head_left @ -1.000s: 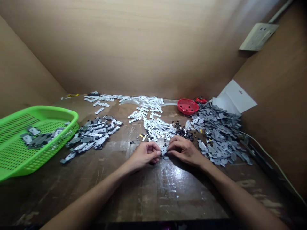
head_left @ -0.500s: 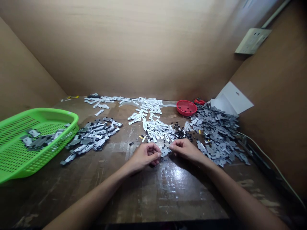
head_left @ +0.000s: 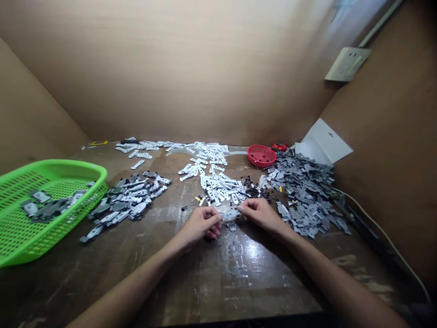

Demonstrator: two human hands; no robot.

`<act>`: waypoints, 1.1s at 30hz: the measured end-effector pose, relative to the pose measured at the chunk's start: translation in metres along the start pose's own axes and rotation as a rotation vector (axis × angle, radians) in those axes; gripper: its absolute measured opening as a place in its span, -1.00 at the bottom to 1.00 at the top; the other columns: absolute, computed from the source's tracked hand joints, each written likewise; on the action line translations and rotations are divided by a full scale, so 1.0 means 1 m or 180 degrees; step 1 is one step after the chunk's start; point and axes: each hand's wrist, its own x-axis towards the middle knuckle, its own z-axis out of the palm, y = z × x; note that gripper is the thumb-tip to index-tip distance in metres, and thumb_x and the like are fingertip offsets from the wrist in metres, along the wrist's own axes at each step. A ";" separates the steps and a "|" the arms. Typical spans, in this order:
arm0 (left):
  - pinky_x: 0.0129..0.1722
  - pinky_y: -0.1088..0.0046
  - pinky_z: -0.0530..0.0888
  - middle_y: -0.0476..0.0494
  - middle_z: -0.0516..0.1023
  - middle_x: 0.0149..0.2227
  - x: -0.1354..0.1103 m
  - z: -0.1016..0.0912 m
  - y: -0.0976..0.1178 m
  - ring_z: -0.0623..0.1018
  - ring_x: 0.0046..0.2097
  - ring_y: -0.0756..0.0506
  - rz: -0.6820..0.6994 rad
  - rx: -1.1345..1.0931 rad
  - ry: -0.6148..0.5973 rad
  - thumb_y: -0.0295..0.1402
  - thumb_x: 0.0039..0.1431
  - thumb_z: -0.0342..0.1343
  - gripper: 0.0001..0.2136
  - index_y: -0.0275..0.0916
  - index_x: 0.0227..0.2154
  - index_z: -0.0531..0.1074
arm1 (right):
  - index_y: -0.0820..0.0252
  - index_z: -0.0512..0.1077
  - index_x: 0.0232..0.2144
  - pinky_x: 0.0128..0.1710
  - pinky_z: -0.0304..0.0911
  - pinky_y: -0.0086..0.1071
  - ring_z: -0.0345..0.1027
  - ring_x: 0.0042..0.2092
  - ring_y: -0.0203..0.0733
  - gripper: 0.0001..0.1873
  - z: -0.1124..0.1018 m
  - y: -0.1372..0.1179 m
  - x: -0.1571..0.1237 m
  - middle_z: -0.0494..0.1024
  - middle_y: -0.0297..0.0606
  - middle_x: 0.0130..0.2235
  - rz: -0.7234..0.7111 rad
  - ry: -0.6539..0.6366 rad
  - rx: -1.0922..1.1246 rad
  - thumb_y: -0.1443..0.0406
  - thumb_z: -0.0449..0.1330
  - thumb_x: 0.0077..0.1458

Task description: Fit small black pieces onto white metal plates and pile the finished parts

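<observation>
Between my hands, just above the table, is a small flat grey plastic piece (head_left: 229, 213), shaped like a toy car base. My left hand (head_left: 204, 223) pinches its left end between thumb and forefinger, the other fingers curled. At the right end, the thumb and fingertips of my right hand (head_left: 258, 213) close on the piece; whether a tiny part is also between them I cannot tell. Just beyond my fingers lie a heap of white car-shaped pieces (head_left: 221, 187) and a cluster of small black wheel-like parts (head_left: 254, 189).
On the left stands a green basket (head_left: 102, 175) holding several pieces, beside a pile of joined grey-and-white pieces (head_left: 131, 198). A large grey heap (head_left: 307, 196) lies right, near a red basket (head_left: 262, 156) and a white card (head_left: 332, 139). A cable (head_left: 378, 232) runs along the right wall.
The grey piece has been raised and turned level between my hands. My left hand has shifted slightly left, and the whole view has tilted a little.
</observation>
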 end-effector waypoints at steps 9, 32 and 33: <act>-0.62 0.60 0.35 -0.06 0.43 -0.54 -0.001 0.001 0.001 0.47 -0.55 0.03 -0.0041 -0.0016 0.0143 -0.18 -0.03 0.11 -0.74 -0.31 -0.52 0.28 | 0.16 0.45 -0.40 -0.32 0.14 -0.40 0.32 -0.36 -0.23 -0.80 -0.045 0.016 0.015 0.49 -0.28 -0.40 -0.0432 0.1460 -0.2131 0.17 0.12 -0.01; -0.60 0.59 0.37 -0.07 0.45 -0.54 0.001 0.000 -0.008 0.46 -0.56 0.04 -0.0066 -0.0213 0.0245 -0.21 -0.03 0.11 -0.78 -0.30 -0.49 0.31 | 0.18 0.45 -0.42 -0.40 0.16 -0.42 0.30 -0.37 -0.27 -0.92 0.009 -0.029 -0.011 0.44 -0.27 -0.39 -0.1305 0.0465 -0.1253 0.30 0.16 0.01; -0.60 0.59 0.37 -0.07 0.45 -0.55 0.001 0.000 -0.008 0.46 -0.56 0.04 -0.0048 -0.0204 0.0250 -0.22 -0.03 0.11 -0.78 -0.30 -0.49 0.31 | 0.18 0.45 -0.42 -0.39 0.16 -0.43 0.29 -0.37 -0.27 -0.92 0.013 -0.030 -0.013 0.43 -0.28 -0.39 -0.1351 0.0371 -0.1320 0.31 0.16 0.02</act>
